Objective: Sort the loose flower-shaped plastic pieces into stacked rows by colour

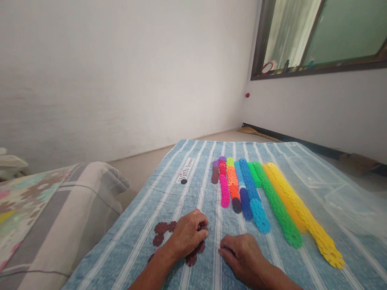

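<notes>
Brown flower-shaped plastic discs (pixel 161 228) lie scattered on the striped cloth under and around my left hand (pixel 191 233). That hand is closed, its thumb and fingers pinched together, with a bit of brown disc showing between them. More brown discs (pixel 191 259) lie just below its fingers, and my forearm partly covers others. To the right, my right hand (pixel 243 254) is closed low over the cloth, thumb against curled fingers; whatever is inside is hidden. Beyond it, overlapping discs lie in rows by colour: pink (pixel 224 191), orange (pixel 232 181), blue (pixel 250 189), green (pixel 278 205), yellow (pixel 305 213).
The blue striped cloth (pixel 136 225) covers the table. A single black disc (pixel 184 182) lies by the printed lettering. A clear plastic bag (pixel 347 201) rests at the right. A covered bed or seat (pixel 87 193) stands left; a wall (pixel 136 72) rises behind.
</notes>
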`<state>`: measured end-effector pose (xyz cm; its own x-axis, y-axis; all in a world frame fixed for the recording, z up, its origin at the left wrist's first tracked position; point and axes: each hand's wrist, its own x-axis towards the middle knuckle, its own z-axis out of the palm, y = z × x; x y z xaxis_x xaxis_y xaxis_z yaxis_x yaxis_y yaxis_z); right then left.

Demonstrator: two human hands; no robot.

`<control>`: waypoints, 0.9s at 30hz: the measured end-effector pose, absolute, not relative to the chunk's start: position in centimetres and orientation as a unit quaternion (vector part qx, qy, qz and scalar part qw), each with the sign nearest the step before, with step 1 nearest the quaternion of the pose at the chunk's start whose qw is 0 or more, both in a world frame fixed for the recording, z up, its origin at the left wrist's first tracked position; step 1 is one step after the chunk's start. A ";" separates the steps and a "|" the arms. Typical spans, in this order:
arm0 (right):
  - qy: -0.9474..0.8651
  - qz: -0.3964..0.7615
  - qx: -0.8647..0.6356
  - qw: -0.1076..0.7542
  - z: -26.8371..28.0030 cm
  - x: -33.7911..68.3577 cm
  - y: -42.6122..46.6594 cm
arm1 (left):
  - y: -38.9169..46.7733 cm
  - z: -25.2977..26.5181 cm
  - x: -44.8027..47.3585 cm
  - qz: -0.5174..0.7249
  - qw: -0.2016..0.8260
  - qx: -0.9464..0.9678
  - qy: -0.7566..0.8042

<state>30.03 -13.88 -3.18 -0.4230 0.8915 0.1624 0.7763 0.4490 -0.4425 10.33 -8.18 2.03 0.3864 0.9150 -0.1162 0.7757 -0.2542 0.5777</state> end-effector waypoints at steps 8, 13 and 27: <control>-0.832 0.156 -0.497 0.193 -3.5 30.1 -13.9 | -8.3 2.3 10.3 0.142 0.324 0.766 0.536; -0.832 0.154 -0.497 0.191 -3.4 30.1 -13.8 | -8.3 2.3 10.0 0.157 0.372 0.745 0.530; -0.835 0.144 -0.506 0.162 -2.1 29.9 -13.8 | 1.4 3.4 12.9 0.290 0.265 0.765 0.511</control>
